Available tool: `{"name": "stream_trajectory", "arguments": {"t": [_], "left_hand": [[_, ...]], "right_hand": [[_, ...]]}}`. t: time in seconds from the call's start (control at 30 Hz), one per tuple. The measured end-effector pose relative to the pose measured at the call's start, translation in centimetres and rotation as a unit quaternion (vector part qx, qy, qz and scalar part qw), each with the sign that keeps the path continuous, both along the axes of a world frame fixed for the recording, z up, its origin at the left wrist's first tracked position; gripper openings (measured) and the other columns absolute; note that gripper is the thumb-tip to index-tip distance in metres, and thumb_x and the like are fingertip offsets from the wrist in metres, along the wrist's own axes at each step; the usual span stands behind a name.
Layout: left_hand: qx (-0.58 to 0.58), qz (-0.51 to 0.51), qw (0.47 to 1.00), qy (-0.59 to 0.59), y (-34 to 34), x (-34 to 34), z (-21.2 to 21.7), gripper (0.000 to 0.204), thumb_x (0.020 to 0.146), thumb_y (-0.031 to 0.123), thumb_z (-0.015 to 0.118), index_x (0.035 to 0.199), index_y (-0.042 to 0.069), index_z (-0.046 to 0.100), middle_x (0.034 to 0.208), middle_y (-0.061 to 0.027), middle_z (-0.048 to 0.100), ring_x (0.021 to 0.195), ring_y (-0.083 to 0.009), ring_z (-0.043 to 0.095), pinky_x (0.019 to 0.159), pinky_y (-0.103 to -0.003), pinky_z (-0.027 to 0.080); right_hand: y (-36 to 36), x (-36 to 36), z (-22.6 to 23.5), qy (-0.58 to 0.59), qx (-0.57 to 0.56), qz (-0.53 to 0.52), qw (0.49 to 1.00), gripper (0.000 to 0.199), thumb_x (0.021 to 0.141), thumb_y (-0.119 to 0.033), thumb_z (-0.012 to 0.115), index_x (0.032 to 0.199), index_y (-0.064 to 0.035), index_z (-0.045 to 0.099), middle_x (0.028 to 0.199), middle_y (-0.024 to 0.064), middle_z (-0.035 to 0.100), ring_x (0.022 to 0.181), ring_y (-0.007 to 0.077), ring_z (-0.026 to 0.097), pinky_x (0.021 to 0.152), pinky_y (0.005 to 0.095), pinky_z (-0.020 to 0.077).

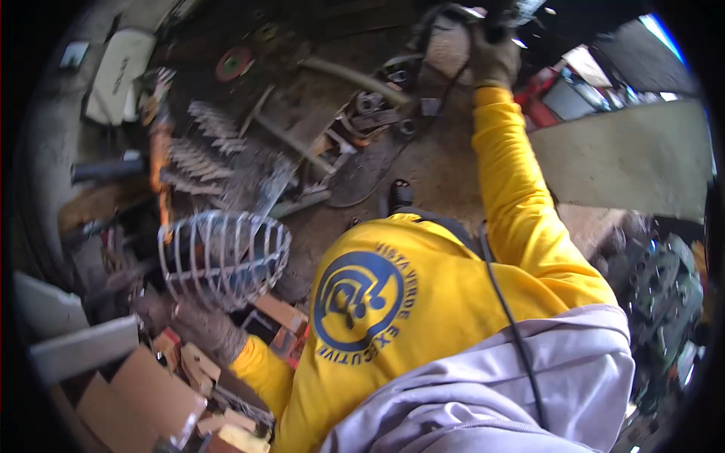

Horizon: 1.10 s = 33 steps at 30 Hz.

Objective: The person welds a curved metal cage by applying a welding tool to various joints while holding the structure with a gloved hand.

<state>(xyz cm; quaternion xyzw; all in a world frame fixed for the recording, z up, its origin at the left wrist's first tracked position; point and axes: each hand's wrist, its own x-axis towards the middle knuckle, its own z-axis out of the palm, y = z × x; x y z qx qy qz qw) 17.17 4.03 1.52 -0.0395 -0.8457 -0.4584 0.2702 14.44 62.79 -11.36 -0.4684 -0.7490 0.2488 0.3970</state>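
My left hand (214, 332), in a brown work glove, is at the lower edge of a rounded cage (223, 257) of pale metal bars. It appears closed on the cage, though blur softens the fingertips. Stretched far forward and right, my gloved right hand (494, 60) is wrapped round a dark object with silvery metal (516, 13), cut off by the top of the view; its kind cannot be made out. A dark cord hangs beside that hand.
Open cardboard boxes (155, 396) stand below the left hand. An orange bar (160, 155), toothed metal pieces (198, 158), a red-green disc (234, 63) and a metal frame (294, 141) clutter the floor. To the right is a pale panel (623, 158); a black cord (510, 325) crosses my clothing.
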Motion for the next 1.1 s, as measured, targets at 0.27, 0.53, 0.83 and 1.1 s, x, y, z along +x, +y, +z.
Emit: {"name": "stream_trajectory", "arguments": {"t": [0.27, 0.53, 0.83, 1.1], "left_hand": [[0.075, 0.032, 0.997, -0.011, -0.3, 0.0, -1.1, 0.051, 0.096, 0.036, 0.049, 0.128, -0.004, 0.049, 0.128, -0.0170, 0.053, 0.113, -0.0266, 0.054, 0.096, -0.039, 0.044], [0.066, 0.128, 0.986, -0.078, -2.2, 2.0, -2.2, 0.044, 0.093, 0.035, 0.055, 0.114, -0.003, 0.055, 0.109, -0.0144, 0.062, 0.095, -0.0218, 0.061, 0.082, -0.033, 0.050], [0.000, 0.109, 0.991, -0.079, -7.4, -1.3, -2.2, 0.038, 0.094, 0.034, 0.054, 0.103, -0.003, 0.058, 0.100, -0.0128, 0.062, 0.088, -0.0185, 0.059, 0.077, -0.033, 0.049], [-0.417, -0.062, 0.886, 0.193, -13.8, -7.0, -3.2, 0.025, 0.095, 0.012, 0.054, 0.119, 0.011, 0.055, 0.094, -0.0177, 0.063, 0.080, -0.0352, 0.063, 0.068, -0.042, 0.051]], "right_hand": [[4.8, -1.9, -1.2, -0.046, 0.015, -0.012, 0.999, 0.050, 0.072, -0.048, 0.072, 0.102, -0.0077, 0.071, 0.100, 0.0144, 0.070, 0.097, 0.0309, 0.065, 0.086, 0.0405, 0.0477], [2.4, -2.7, 1.4, 0.080, -0.050, -0.011, 0.995, 0.047, 0.077, -0.040, 0.071, 0.098, 0.0017, 0.070, 0.095, 0.0131, 0.071, 0.094, 0.0232, 0.066, 0.084, 0.0317, 0.0487], [3.1, 2.5, 6.6, 0.275, -0.027, 0.132, 0.952, 0.029, 0.088, -0.024, 0.059, 0.099, 0.0027, 0.066, 0.091, 0.0102, 0.068, 0.085, 0.0194, 0.064, 0.074, 0.0291, 0.0495], [-17.0, 11.8, 6.3, 0.292, -0.315, 0.253, 0.867, 0.023, 0.092, -0.016, 0.055, 0.108, -0.0001, 0.060, 0.078, 0.0033, 0.061, 0.058, 0.0070, 0.051, 0.049, 0.0183, 0.0376]]}}
